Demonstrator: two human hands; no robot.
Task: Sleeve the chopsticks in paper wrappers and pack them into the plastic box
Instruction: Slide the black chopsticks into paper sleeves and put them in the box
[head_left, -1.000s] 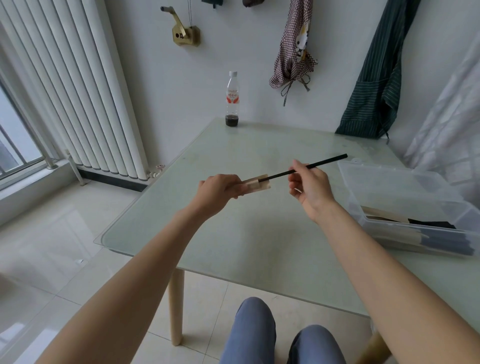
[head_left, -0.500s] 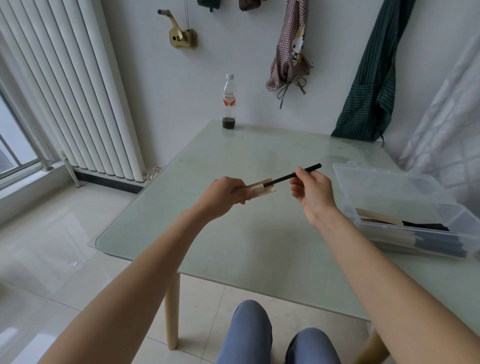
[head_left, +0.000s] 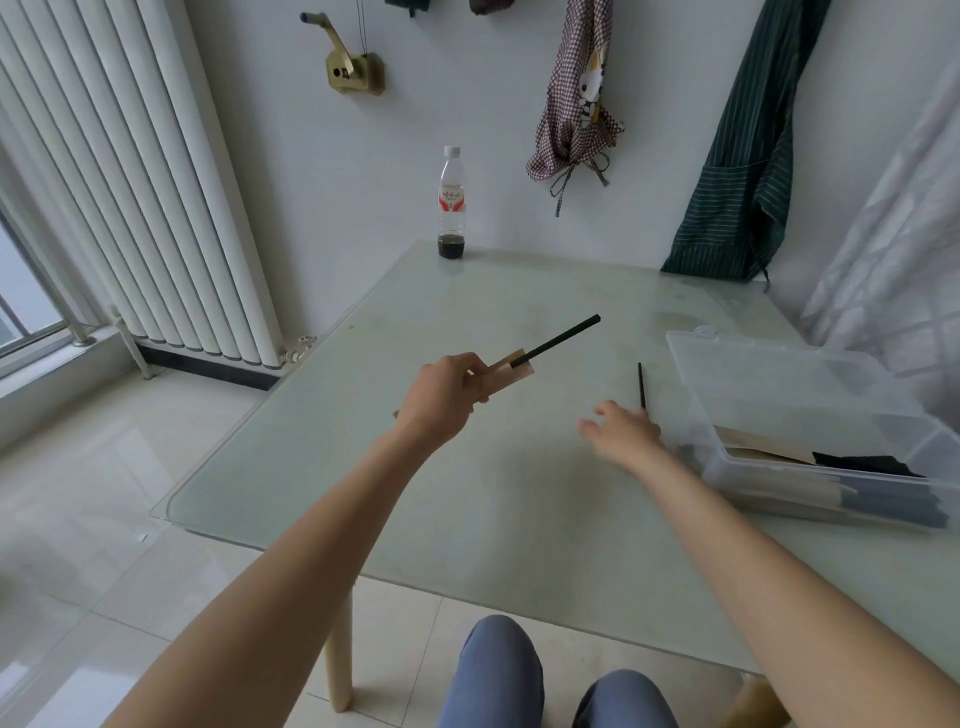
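**Two chopsticks, one sleeved**

One black chopstick (head_left: 558, 340) juts from the paper wrapper (head_left: 511, 371), pinched by left hand (head_left: 441, 400). Right hand (head_left: 621, 434), fingers loosely spread, reaches a second chopstick (head_left: 641, 384) on the glass table (head_left: 467, 493). Plastic box (head_left: 810, 415), lid open, stands just right, holding wrapped pairs.

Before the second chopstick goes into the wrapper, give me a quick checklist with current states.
1. Paper wrapper gripped by left hand: ok.
2. First chopstick seated in wrapper, far end sticking out: ok.
3. Second chopstick lying on table, reachable: ok.
4. Right hand gripping second chopstick: not ok, fingers spread at its near end.
5. Plastic box open: ok.
6. Room left inside wrapper: cannot tell.
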